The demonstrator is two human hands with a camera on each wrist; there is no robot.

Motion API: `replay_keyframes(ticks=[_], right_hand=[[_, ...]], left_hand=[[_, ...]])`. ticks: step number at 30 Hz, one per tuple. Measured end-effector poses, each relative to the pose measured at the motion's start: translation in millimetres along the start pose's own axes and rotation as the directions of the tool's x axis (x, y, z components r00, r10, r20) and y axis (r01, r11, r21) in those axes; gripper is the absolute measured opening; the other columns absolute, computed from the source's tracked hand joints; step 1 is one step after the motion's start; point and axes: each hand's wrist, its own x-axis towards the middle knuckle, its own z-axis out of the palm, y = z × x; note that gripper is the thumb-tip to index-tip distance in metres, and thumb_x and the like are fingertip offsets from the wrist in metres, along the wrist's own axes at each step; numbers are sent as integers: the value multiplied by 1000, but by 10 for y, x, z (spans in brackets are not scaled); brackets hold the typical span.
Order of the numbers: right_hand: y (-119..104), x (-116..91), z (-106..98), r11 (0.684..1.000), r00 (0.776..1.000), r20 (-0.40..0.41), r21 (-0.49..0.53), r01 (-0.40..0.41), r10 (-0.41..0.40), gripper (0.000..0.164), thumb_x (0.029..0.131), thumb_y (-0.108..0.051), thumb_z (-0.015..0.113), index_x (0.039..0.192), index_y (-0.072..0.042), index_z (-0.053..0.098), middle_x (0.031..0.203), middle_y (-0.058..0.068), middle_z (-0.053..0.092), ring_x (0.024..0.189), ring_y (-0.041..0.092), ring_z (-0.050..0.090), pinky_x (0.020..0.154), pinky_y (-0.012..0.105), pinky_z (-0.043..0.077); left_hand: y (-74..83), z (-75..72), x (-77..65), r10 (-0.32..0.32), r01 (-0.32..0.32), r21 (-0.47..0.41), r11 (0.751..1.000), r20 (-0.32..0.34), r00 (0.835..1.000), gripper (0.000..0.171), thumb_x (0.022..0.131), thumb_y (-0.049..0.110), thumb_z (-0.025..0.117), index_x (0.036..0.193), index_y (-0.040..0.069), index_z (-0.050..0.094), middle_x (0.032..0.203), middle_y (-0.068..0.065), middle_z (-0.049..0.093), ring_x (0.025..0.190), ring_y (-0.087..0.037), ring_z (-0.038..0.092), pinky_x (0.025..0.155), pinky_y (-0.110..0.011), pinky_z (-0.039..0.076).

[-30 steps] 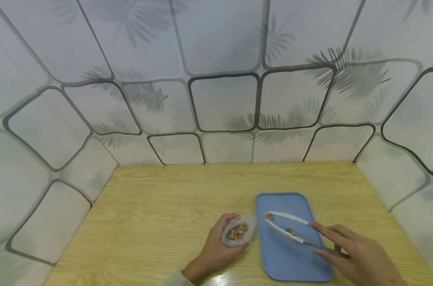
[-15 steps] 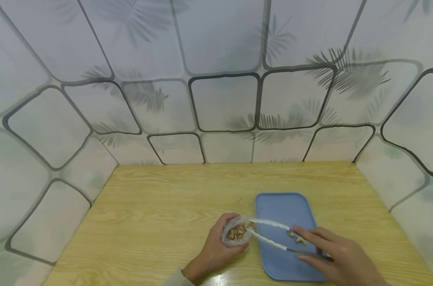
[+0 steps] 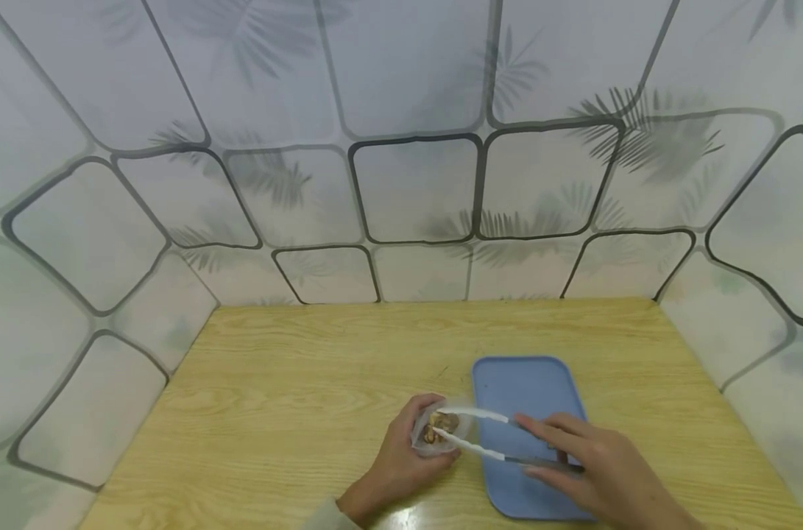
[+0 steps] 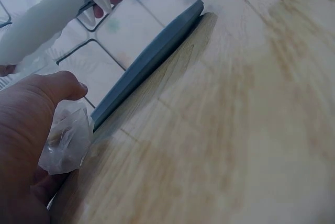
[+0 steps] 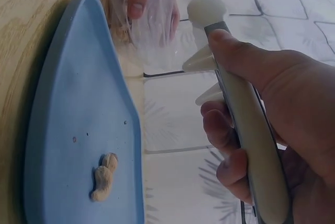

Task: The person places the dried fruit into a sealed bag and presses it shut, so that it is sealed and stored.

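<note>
My left hand [image 3: 401, 458] grips a small clear plastic bag [image 4: 67, 148] from its left side, its mouth facing up. Brown walnut-like pieces [image 3: 431, 436] show inside. My right hand [image 3: 606, 465] holds tongs [image 3: 483, 450] with white tips and grey handles, thumb on one arm and fingers on the other. The tips reach over the bag's mouth, a brown piece [image 3: 446, 421] between them. Below the tongs lies the blue tray [image 3: 523, 379]. Two pale curved nuts, cashew-like [image 5: 102, 182], rest on it in the right wrist view; the right hand hides them in the head view.
Pale wood-grain table [image 3: 295, 383] extends left of and behind the tray. Patterned white panels [image 3: 414, 191] rise at the back and both sides. Small dark crumbs [image 5: 74, 140] dot the tray.
My right hand has carried the tongs leftward from over the tray to over the bag's mouth, with a brown piece at the tips. The left hand and bag have stayed in place.
</note>
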Motion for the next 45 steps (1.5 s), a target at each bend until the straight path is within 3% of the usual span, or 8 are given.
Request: replay_keyframes(ticks=[7, 12, 16, 21, 28, 30, 39, 45], right_hand=[[13, -68, 12, 1000, 1000, 7, 0, -14, 14, 69, 89, -50, 87, 147, -17, 70, 108, -12, 70, 75, -15, 44, 59, 3, 34], [76, -165, -70, 998, 998, -29, -33, -52, 51, 74, 81, -48, 94, 145, -17, 71, 101, -21, 62, 71, -15, 39, 58, 3, 30], [139, -285, -155, 992, 995, -40, -83, -94, 91, 77, 76, -46, 96, 144, -19, 72, 94, -25, 52, 69, -16, 34, 57, 3, 28], [199, -433, -265, 970, 983, -19, -156, -184, 184, 84, 68, -36, 102, 145, -21, 72, 95, -22, 59, 70, -16, 35, 55, 6, 28], [296, -570, -395, 918, 940, 62, -247, -311, 336, 77, 68, -38, 102, 138, -17, 76, 87, -23, 51, 66, -13, 32, 54, 15, 30], [316, -604, -413, 910, 932, 83, -263, -322, 353, 75, 70, -40, 101, 137, -16, 76, 86, -23, 50, 66, -13, 31, 55, 18, 31], [368, -755, -555, 879, 878, 200, -304, -367, 436, 73, 75, -43, 98, 139, -16, 76, 91, -21, 56, 69, -12, 36, 58, 20, 36], [373, -813, -669, 848, 808, 285, -302, -436, 516, 73, 83, -50, 92, 143, -13, 73, 96, -20, 62, 71, -13, 42, 60, 21, 40]], left_hand=[[-33, 10, 1, 32, -32, 22, 999, -16, 999, 75, 80, 10, 93, 146, 22, 59, 130, -3, 73, 115, -13, 67, 101, -31, 53], [-21, 18, -3, 18, -17, 17, 1000, -22, 1000, 74, 82, 13, 94, 146, 22, 59, 134, -3, 72, 117, -14, 67, 104, -30, 52], [4, 36, -7, 19, -19, 16, 1000, -25, 1000, 75, 81, 12, 94, 147, 20, 58, 135, -5, 71, 118, -15, 67, 105, -29, 52], [3, 36, -26, 27, -26, 22, 999, -25, 999, 75, 81, 13, 94, 147, 20, 58, 136, -5, 71, 118, -14, 66, 106, -29, 52], [-11, 24, -8, 19, -19, 15, 1000, -24, 1000, 75, 82, 15, 95, 147, 20, 58, 137, -7, 70, 118, -16, 66, 105, -30, 53], [6, 17, -2, -13, 13, -3, 1000, -16, 1000, 74, 83, 16, 94, 147, 21, 58, 138, -5, 70, 119, -16, 66, 106, -29, 52], [55, 3, 16, -30, 30, -14, 999, 0, 1000, 75, 83, 15, 94, 149, 19, 56, 141, -5, 69, 121, -16, 65, 107, -30, 51], [42, 18, 5, -30, 30, -10, 1000, -3, 1000, 76, 83, 15, 94, 149, 19, 57, 139, -6, 69, 120, -15, 65, 106, -29, 51]])
